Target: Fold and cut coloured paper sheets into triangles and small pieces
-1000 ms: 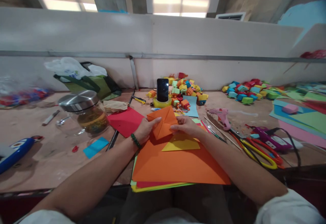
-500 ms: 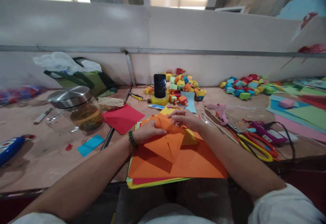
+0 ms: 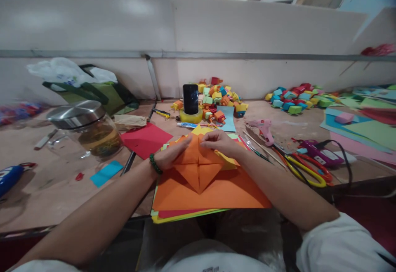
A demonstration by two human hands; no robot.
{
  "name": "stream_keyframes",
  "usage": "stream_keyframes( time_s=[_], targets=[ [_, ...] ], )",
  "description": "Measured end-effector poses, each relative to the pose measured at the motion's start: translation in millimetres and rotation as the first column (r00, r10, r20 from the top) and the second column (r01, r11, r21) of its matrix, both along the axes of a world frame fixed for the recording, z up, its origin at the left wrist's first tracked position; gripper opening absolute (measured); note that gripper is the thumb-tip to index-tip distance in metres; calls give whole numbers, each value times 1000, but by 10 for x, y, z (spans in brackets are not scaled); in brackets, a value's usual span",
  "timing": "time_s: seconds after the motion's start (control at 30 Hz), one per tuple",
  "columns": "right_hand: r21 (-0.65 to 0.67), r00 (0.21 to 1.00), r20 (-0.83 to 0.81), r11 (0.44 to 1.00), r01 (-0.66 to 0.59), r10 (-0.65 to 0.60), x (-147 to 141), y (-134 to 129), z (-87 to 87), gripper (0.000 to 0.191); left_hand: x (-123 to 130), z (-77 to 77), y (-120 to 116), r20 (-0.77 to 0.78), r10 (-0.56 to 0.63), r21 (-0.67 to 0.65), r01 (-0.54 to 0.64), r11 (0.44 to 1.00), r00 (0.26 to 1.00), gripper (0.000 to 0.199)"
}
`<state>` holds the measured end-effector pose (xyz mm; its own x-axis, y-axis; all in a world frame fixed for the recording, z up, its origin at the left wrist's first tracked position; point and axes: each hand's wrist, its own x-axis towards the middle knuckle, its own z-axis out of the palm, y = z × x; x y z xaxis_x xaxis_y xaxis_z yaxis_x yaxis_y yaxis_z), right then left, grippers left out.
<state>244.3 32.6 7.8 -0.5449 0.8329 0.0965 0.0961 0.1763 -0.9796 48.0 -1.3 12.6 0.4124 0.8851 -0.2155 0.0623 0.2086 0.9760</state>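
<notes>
An orange paper folded into a square point(image 3: 198, 177), its flaps meeting at the centre, lies between my hands with one corner toward me. My left hand point(image 3: 172, 154), with a green bead bracelet at the wrist, grips its left side, thumb on top. The fingers of my right hand point(image 3: 220, 143) are bent together in a pinch at the upper flap, right of the middle crease. Underneath is a stack of coloured sheets point(image 3: 241, 195), orange on top. A folded yellow paper point(image 3: 227, 161) shows below my right wrist.
Behind the stack, a phone point(image 3: 190, 98) stands on a yellow tape roll point(image 3: 191, 117) before a pile of small paper blocks point(image 3: 225, 98). At right are a pink glue gun point(image 3: 265, 131) and scissors point(image 3: 305, 171). A glass jar point(image 3: 99, 138) stands at left near a red sheet point(image 3: 147, 140).
The folded orange paper has turned so its corner points toward me and its flaps lie flatter. My left thumb has drawn back toward its left edge. The view has shifted slightly.
</notes>
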Motion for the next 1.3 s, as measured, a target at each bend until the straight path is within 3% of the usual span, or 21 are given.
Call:
stream_keyframes(
  time_s=[0.13,0.27,0.5,0.67,0.93,1.3],
  targets=[
    [-18,1000,7,1000,26,-26,25,45,-4,29,-15,20,-2,73,-4,-23,6,1000,997,34],
    [-6,1000,11,1000,19,-19,19,22,8,29,-32,12,-11,42,-18,-10,18,1000,999,33],
    [-6,995,53,997,81,-81,9,12,-6,31,-46,23,-4,-6,-68,3,68,998,998,49],
    [-54,990,23,988,143,-142,-16,25,-17,26,-51,10,-7,-7,-95,-11,95,995,995,45],
    [5,999,-6,999,47,-47,-8,15,-45,21,-42,-1,2,58,-99,-68,103,992,993,44],
    [44,993,-23,992,117,-116,-19,-35,-1,25,-45,-39,14,74,-118,-97,125,987,990,40]
  ],
)
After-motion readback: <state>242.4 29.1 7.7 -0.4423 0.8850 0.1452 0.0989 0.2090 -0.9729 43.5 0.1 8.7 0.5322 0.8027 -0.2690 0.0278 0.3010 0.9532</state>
